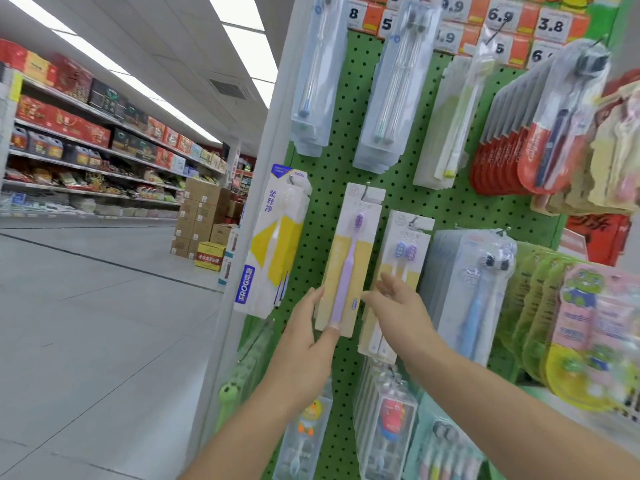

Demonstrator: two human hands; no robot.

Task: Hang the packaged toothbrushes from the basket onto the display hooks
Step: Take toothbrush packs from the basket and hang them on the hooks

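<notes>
- Both forearms reach up from the bottom of the view toward a green pegboard [446, 202] hung with packaged toothbrushes.
- Left hand [304, 344] holds the lower end of a pack with a purple toothbrush [346, 261]: fingers lie along its left edge and the thumb presses on its front near the bottom.
- Right hand [398, 313] is spread, fingers straight and relaxed, just beside the right edge of that pack and in front of the twin-brush pack [403, 258] next to it; it holds nothing, and whether it touches either pack I cannot tell.
- That purple pack hangs upright, its top slot at a small display hook [365, 192]; it looks threaded on, though the blur leaves that unsure.
- To its left hangs a yellow and white pack [273, 244]; to the right, a blue brush pack [474, 299] and green frog packs [581, 306]. More clear packs [391, 81] fill the rows above, under price tags [550, 26].
- No basket shows in this view.
- My judgement: the step in hand is seating and straightening this pack on its hook.
- Next move, as I judge it, calls for checking that the slot sits fully back on the hook, letting go gently so the pack hangs plumb without swinging into its neighbours, then reaching down for another pack.
- Store shelves [86, 143] and stacked cartons [204, 216] line the aisle at left.
</notes>
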